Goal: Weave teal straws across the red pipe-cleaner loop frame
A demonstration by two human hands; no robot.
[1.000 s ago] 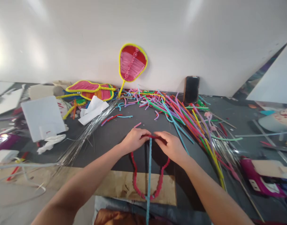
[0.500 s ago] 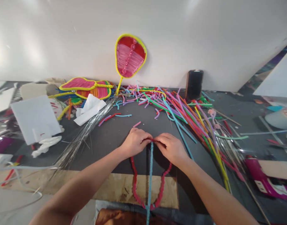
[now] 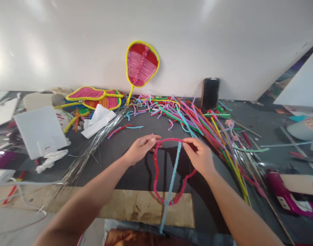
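A red fuzzy pipe-cleaner loop [image 3: 156, 167] hangs over the desk in front of me, rounded at top and bottom. A light blue pipe cleaner [image 3: 173, 172] runs down its middle, crosses the bottom edge and sticks out below as a tail. My right hand [image 3: 200, 155] pinches the loop at its upper right, beside the blue strip's top end. At the upper left, my left hand [image 3: 141, 148] has its fingers around the red edge, some fingertips behind it. My right hand hides part of the loop's right side.
A finished yellow-rimmed pink fan [image 3: 142, 63] leans on the wall, near yellow-edged pink pieces [image 3: 86, 92]. Many coloured pipe cleaners [image 3: 197, 116] spread behind and right. Silver wires [image 3: 95, 140] lie left. A phone [image 3: 210, 94] stands upright; a magenta glue gun [image 3: 286, 194] lies right.
My hands have moved apart from their pinch at the loop's top, the right going right. The loop has risen and its top edge is now rounded out, with the blue strip slanting.
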